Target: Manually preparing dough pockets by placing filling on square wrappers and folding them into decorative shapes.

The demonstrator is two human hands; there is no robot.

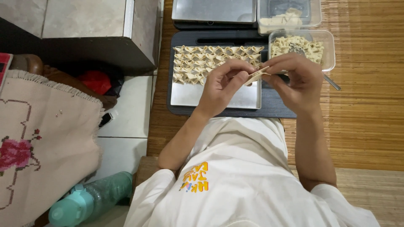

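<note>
I saw my left hand (pixel 223 84) and right hand (pixel 294 80) meet above the near right corner of the metal tray (pixel 210 96), both pinched narrow on one small dumpling wrapper (pixel 256 76), fingertips at its edges, I judged to press the fold shut. Holding it there kept it just over the rows of folded dumplings (pixel 214 62) filling the tray's far half, the near half still bare for more. The clear tub of filling (pixel 301 47) sat just far-right of my hands, within easy reach, a utensil handle (pixel 331 82) sticking out toward the near right. Everything rested on a dark board (pixel 273 107) on the woven mat (pixel 362 105).
</note>
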